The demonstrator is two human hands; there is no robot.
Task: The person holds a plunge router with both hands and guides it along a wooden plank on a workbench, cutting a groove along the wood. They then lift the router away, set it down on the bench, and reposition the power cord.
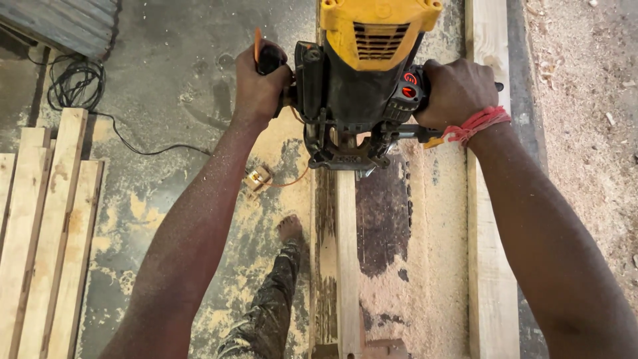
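A yellow and black power router (362, 73) stands on a narrow wooden strip (346, 252) that runs toward me along the workbench. My left hand (259, 86) grips the router's left black handle, with an orange piece sticking up above the fingers. My right hand (455, 90) grips the right handle beside two red lit buttons; a red thread is tied around that wrist. Sawdust clings to both forearms. The router's base (345, 156) sits on the strip, and the cutter is hidden under it.
Sawdust covers the bench surface (425, 279) between the strip and a long plank (488, 266) at the right. Stacked planks (46, 226) lie on the floor at left, near a black cable (80, 86). My leg and bare foot (289, 229) stand on the dusty concrete floor.
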